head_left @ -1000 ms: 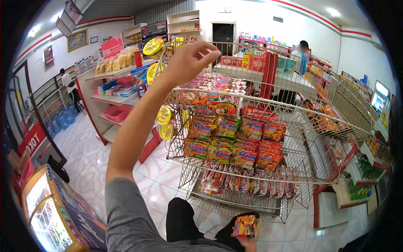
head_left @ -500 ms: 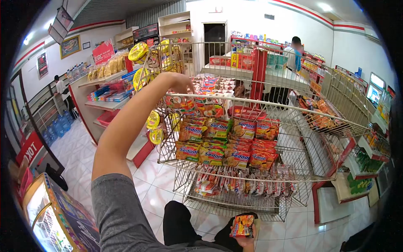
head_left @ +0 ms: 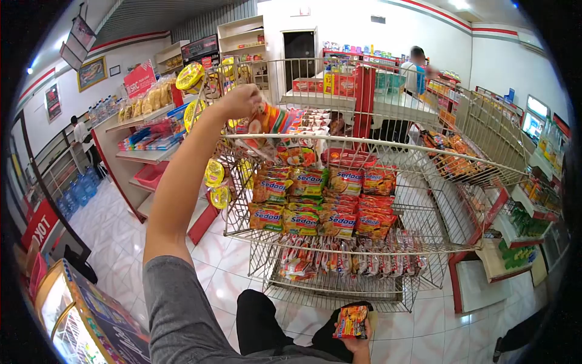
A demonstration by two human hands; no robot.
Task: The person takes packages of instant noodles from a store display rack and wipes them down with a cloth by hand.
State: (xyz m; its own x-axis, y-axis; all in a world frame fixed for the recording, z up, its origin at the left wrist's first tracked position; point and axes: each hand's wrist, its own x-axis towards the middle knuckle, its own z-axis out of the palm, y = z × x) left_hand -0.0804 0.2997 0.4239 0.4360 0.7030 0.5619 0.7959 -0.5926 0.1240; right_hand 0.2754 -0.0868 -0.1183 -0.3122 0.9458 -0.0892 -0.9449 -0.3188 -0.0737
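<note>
My left hand is closed on the top of a colourful noodle packet, which hangs tilted over the upper left of the wire rack. Low in the view, my right hand holds an orange and black noodle packet by my right thigh. Between the two hands, rows of Sedaap packets stand in the middle tier of the rack. Thin red and white packets line the tier below.
Yellow cup noodles hang at the rack's left edge. A shelf unit with snacks stands farther left, a cooler at lower left. A person is at the back right, another at the far left.
My left hand has come down to the upper left of the rack, closed on a packet and lifted its top above the rail. My right hand still holds its packet near my thigh.
</note>
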